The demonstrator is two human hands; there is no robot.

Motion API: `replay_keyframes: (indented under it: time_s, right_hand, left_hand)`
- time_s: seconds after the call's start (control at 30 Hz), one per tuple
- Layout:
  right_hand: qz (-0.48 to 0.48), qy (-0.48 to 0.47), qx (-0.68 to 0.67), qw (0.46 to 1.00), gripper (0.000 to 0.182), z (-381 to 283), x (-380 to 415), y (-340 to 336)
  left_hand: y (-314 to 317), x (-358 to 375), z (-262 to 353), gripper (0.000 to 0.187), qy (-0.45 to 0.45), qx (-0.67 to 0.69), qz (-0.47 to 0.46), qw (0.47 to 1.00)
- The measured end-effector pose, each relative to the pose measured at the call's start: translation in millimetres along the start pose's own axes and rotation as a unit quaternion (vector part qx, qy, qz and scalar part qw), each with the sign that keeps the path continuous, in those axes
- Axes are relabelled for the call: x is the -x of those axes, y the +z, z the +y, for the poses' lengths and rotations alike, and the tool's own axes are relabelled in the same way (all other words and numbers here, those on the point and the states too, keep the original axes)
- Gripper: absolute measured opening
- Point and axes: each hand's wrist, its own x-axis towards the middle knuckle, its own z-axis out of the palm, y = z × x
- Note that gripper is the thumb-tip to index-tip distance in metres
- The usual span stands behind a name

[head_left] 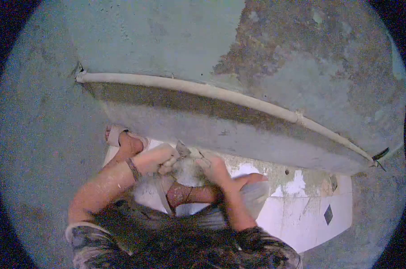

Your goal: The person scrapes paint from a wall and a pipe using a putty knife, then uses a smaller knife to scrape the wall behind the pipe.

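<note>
My left hand is closed, with a grey, flat, triangular blade like a scraper's standing out at its fingertips. Just to the right, my right hand is closed around a small pale object with a dark edge, too blurred to name. Both hands are close together above the floor between my legs, in front of the lower wall. Below them lies a pale, smeared patch, partly hidden by my hands and legs.
A white pipe runs across the wall above a grey lower band. Paint is peeled from the upper wall at right. The white tiled floor has dark diamonds and dirt along the wall. My sandalled foot rests at left.
</note>
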Motion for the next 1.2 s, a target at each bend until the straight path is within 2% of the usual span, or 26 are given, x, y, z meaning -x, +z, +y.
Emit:
replay_keyframes:
  time_s: [0.03, 0.07, 0.1, 0.17, 0.23, 0.27, 0.3, 0.37, 0.4, 0.47, 0.53, 0.6, 0.67, 0.7, 0.73, 0.77, 0.8, 0.83, 0.9, 0.93, 0.97, 1.0, 1.03, 1.07, 1.1, 1.2]
  right_hand:
    - [0.056, 0.031, -0.069, 0.996, 0.043, -2, -2, 10]
    - [0.108, 0.066, -0.140, 0.982, 0.041, -4, 2, 22]
    - [0.105, 0.070, -0.143, 0.982, 0.041, 3, 0, 42]
    - [-0.003, 0.163, -0.396, 0.904, 0.039, 27, -8, 79]
    - [-0.007, 0.175, -0.483, 0.858, 0.039, 32, -4, 84]
    - [-0.010, 0.181, -0.563, 0.807, 0.039, 35, -3, 85]
    - [-0.009, 0.184, -0.563, 0.806, 0.039, 44, -1, 88]
    - [-0.023, 0.210, -0.639, 0.739, 0.036, 69, 3, 90]
    - [-0.025, 0.212, -0.638, 0.740, 0.036, 62, 5, 73]
    - [-0.059, 0.220, -0.663, 0.713, 0.035, 25, 17, 25]
    - [-0.049, 0.212, -0.614, 0.759, 0.035, 21, 25, 20]
    - [-0.051, 0.205, -0.561, 0.800, 0.037, 20, 31, 15]
    - [0.044, 0.063, -0.376, 0.923, 0.041, 17, 36, 16]
    - [0.057, 0.084, -0.337, 0.936, 0.044, 9, 39, 10]
    - [0.065, 0.107, -0.296, 0.947, 0.046, -4, 46, 6]
    - [0.018, 0.116, -0.303, 0.946, 0.046, -19, 50, 6]
    - [0.055, 0.082, -0.343, 0.934, 0.047, -31, 43, 5]
    - [0.102, 0.049, -0.382, 0.917, 0.047, -39, 38, 4]
    - [0.022, 0.114, -0.381, 0.917, 0.044, -48, 33, 9]
    - [-0.041, 0.179, -0.372, 0.910, 0.040, -51, 33, 13]
    - [0.029, 0.066, -0.359, 0.931, 0.032, -50, 36, 37]
    - [0.026, 0.066, -0.361, 0.930, 0.032, 6, 68, 64]
    - [-0.193, 0.042, -0.457, 0.867, 0.037, 44, 94, 102]
    - [-0.399, 0.017, -0.524, 0.752, 0.041, 41, 28, 175]
    - [-0.396, 0.017, -0.524, 0.754, 0.041, 22, 21, 157]
    - [-0.223, 0.152, -0.312, 0.911, 0.038, -17, 1, 83]
  left_hand:
    - [17, 4, 12, 0.021, -0.019, -0.067, 0.083, 0.994]
    - [16, -9, -1, 0.021, 0.024, -0.084, 0.065, 0.994]
    - [17, -20, -19, 0.024, 0.066, -0.098, 0.044, 0.992]
    - [50, -26, -44, 0.032, 0.210, -0.150, 0.139, 0.956]
    - [44, -130, -119, 0.044, 0.149, 0.084, 0.175, 0.970]
    - [32, -159, -142, 0.045, 0.132, -0.072, 0.193, 0.970]
    - [40, -155, -135, 0.045, 0.130, -0.072, 0.191, 0.970]
    - [70, -124, -104, 0.039, 0.284, -0.196, 0.246, 0.906]
    - [66, -115, -90, 0.039, 0.283, -0.193, 0.247, 0.906]
    - [48, -98, -55, 0.030, 0.317, -0.414, 0.208, 0.828]
    - [43, -72, -12, 0.024, 0.303, -0.397, 0.353, 0.791]
    - [23, -71, 7, 0.022, 0.309, -0.376, 0.393, 0.780]
    - [-34, -121, -14, 0.019, 0.393, -0.407, 0.416, 0.713]
    - [-66, -133, -21, 0.015, 0.520, -0.419, 0.352, 0.655]
    - [-134, -225, -76, 0.019, 0.433, -0.620, 0.329, 0.566]
    - [-125, -210, -67, 0.026, 0.256, -0.500, 0.370, 0.740]
    - [-113, -191, -34, 0.034, 0.078, -0.347, 0.391, 0.849]
    - [-111, -190, -31, 0.032, 0.080, -0.340, 0.404, 0.845]
    - [-116, -195, -38, 0.030, 0.076, -0.331, 0.419, 0.842]
    - [-121, -204, -46, 0.029, 0.131, -0.502, 0.289, 0.804]
    - [-127, -213, -54, 0.028, 0.184, -0.647, 0.142, 0.727]
    - [-140, -233, -69, 0.028, 0.180, -0.645, 0.143, 0.728]
    - [-154, -260, -89, 0.029, 0.157, -0.673, 0.155, 0.706]
    - [-160, -275, -98, 0.030, 0.136, -0.699, 0.167, 0.682]
    - [-158, -277, -95, 0.030, 0.138, -0.700, 0.166, 0.680]
    - [-131, -242, -120, 0.028, 0.115, -0.699, 0.184, 0.681]
